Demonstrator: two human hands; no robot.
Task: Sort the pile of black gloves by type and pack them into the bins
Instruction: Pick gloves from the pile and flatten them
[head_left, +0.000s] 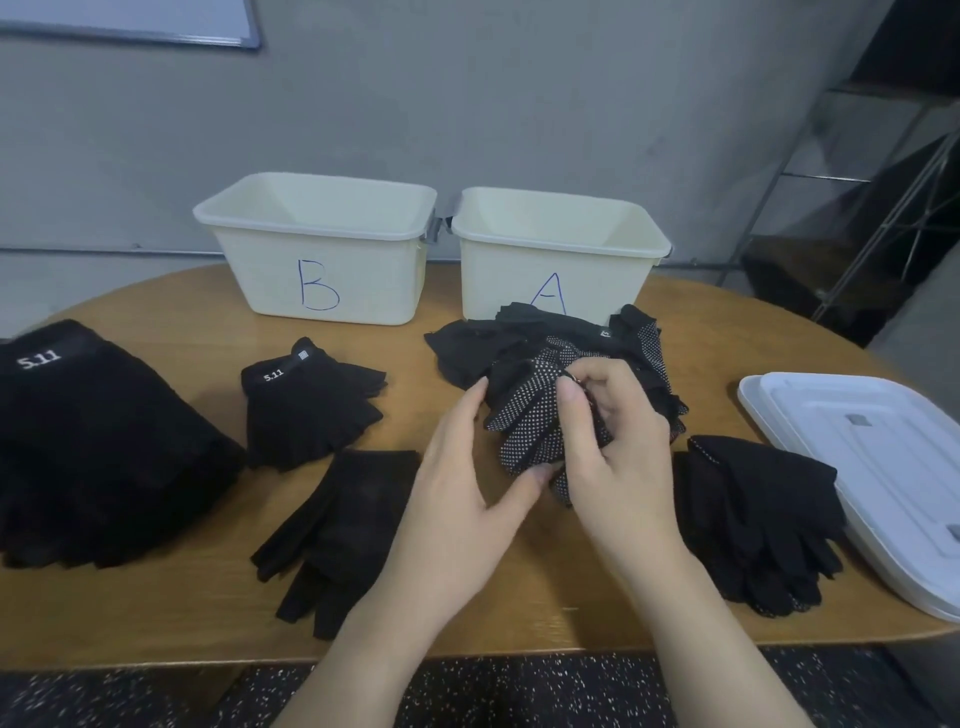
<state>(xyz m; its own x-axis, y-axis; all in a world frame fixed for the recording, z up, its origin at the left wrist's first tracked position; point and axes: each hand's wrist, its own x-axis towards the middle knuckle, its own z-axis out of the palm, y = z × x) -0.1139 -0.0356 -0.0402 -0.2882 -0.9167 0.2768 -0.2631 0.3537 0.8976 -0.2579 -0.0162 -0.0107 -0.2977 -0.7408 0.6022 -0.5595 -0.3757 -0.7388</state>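
A mixed pile of black gloves (519, 338) lies in front of bin A (558, 260). My right hand (613, 447) pinches a white-dotted glove (524, 431) at its top edge, lifting it off the pile. My left hand (457, 478) touches the same glove with straight fingers, thumb under its lower end. Bin B (317, 249) stands to the left of A; both bins look empty. Sorted groups lie around: a large stack of fingerless "5.11" gloves (98, 447) at far left, a smaller fingerless stack (311, 405), one full-finger glove (343, 530), and a stack of full-finger gloves (753, 519) on the right.
Two white bin lids (878, 467) are stacked at the right edge of the round wooden table (182, 332). A grey wall rises behind the bins. A metal rack (883, 208) stands at the back right. Speckled dark floor shows below the table's near edge.
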